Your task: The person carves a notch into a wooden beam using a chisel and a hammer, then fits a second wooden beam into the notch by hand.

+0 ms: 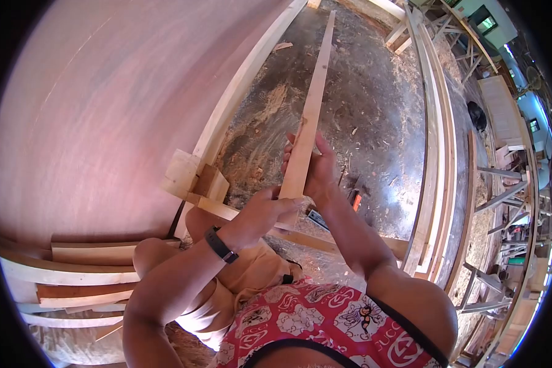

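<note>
A long, pale wooden board (313, 101) stretches away from me across the middle of the view, its near end close to my body. My left hand (257, 214) grips that near end, with the thumb lying along the top face. Further up, my right hand (316, 167) is wrapped round the board from below, fingers showing at its left edge and the thumb at its right. Below the board, near my right forearm, a metal square (317, 219) and an orange-handled tool (356, 202) lie on the dark floor.
A wooden frame surrounds the dark, sawdust-strewn floor (374, 116), with a left rail (248, 76) and long right-hand beams (438, 141). A large reddish panel (98, 116) rises at left. Stacked planks (86, 273) lie lower left. Wooden trestles (503, 199) stand at right.
</note>
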### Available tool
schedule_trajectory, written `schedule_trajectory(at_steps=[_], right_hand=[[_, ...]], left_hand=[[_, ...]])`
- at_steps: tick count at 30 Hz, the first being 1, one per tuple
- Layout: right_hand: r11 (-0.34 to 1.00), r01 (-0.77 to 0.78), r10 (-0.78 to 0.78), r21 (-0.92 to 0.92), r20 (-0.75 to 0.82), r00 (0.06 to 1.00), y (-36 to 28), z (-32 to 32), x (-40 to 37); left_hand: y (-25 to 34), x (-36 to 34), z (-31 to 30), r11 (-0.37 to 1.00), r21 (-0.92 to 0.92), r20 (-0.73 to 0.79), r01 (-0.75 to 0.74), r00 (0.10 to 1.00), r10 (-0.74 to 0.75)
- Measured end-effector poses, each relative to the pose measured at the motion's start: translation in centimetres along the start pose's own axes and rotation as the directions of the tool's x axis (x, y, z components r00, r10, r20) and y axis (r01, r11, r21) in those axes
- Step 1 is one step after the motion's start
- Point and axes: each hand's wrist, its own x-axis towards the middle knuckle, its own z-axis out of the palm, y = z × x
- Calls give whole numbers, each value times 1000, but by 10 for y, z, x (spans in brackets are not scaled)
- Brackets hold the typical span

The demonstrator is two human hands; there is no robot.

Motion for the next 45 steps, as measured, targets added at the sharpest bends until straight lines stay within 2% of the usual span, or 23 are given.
schedule_trajectory(at_steps=[2,6,8,10,12,13,15,17,18,19,21,23,24,26,28,30,32,33,35,38,41,43,45], right_hand=[[999,21,-22,-45,-13,1000,4,2,0],[989,51,-57,-138,-35,998,8,0,4],[987,42,-47,-157,-32,998,8,-4,9],[984,41,-46,-173,-26,999,11,9,3],[929,147,-162,-341,-14,987,13,25,-6],[928,147,-162,-342,-14,987,11,17,-3],[971,103,-95,-218,45,994,9,4,4],[951,139,-139,-277,20,990,10,2,3],[927,173,-183,-333,-1,983,11,4,3],[928,169,-179,-331,0,984,11,1,4],[872,150,-175,-466,-11,984,12,-2,3],[859,204,-216,-470,28,976,15,-1,3],[844,262,-262,-468,67,963,16,1,2],[841,267,-268,-470,66,961,14,0,1],[840,267,-270,-472,63,961,13,5,-2],[818,339,-332,-464,100,938,13,10,-7],[769,363,-347,-526,133,928,11,9,-7],[716,389,-362,-580,168,917,10,8,-7],[717,384,-359,-582,165,919,10,3,-5],[735,362,-351,-572,136,927,11,10,-8],[728,364,-362,-581,125,924,9,14,-8],[688,384,-377,-616,149,914,-5,-3,2],[690,299,-246,-659,175,953,-24,-44,24]], left_hand=[[8,-6,4,996,27,-52,87,995,-86],[7,-2,3,997,36,-88,66,994,-63],[12,2,-2,921,389,-113,-32,990,82],[17,1,0,896,441,-156,-57,978,138],[15,5,-1,864,497,-190,-84,961,203],[9,12,-7,886,453,-220,-98,951,217],[5,15,-15,907,405,-253,-113,940,230],[6,13,-19,1000,-7,-136,-20,991,19],[5,14,-20,1000,-8,-141,-20,990,18],[2,15,-22,997,-71,-133,-23,991,14],[2,15,-22,990,-136,-128,-28,992,11],[7,15,-18,969,-235,-169,81,978,-123],[7,16,-17,969,-232,-168,79,978,-120],[4,16,-16,951,-309,-187,26,978,-88],[7,16,-14,951,-309,-184,19,980,-80],[7,15,-14,949,-314,-182,12,981,-72],[8,13,-15,917,-396,-10,57,998,-66],[7,14,-13,917,-394,-7,55,998,-63],[5,16,-11,948,-318,-101,32,993,-67],[14,9,-5,932,-361,-132,34,987,-87],[5,12,-10,968,-251,-116,2,993,-32],[5,8,-4,964,-267,-63,15,997,-33],[0,-7,14,955,-293,6,47,999,-47]])
